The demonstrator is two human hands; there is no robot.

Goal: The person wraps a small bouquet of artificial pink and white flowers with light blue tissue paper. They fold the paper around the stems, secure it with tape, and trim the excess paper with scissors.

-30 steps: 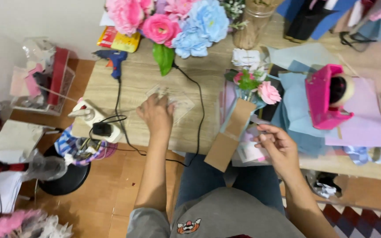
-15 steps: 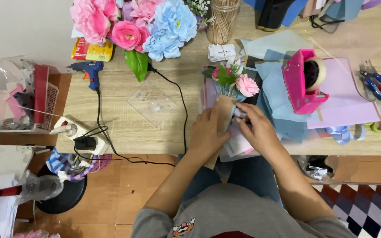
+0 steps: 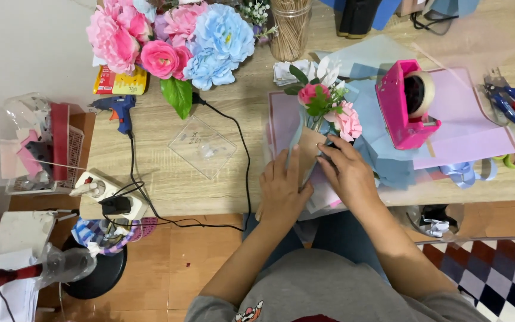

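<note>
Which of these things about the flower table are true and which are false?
1. Both hands, left hand and right hand, are on the small bouquet. True.
2. The tape dispenser is green. False: it is pink.
3. The blue glue gun lies left of the clear plastic sheet. True.
4. The big flower bunch is all yellow. False: it is pink and blue.

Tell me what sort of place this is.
Probably a home craft desk for making flower bouquets: artificial flowers, a blue glue gun, a pink tape dispenser, and both hands wrapping a small bouquet.
</note>
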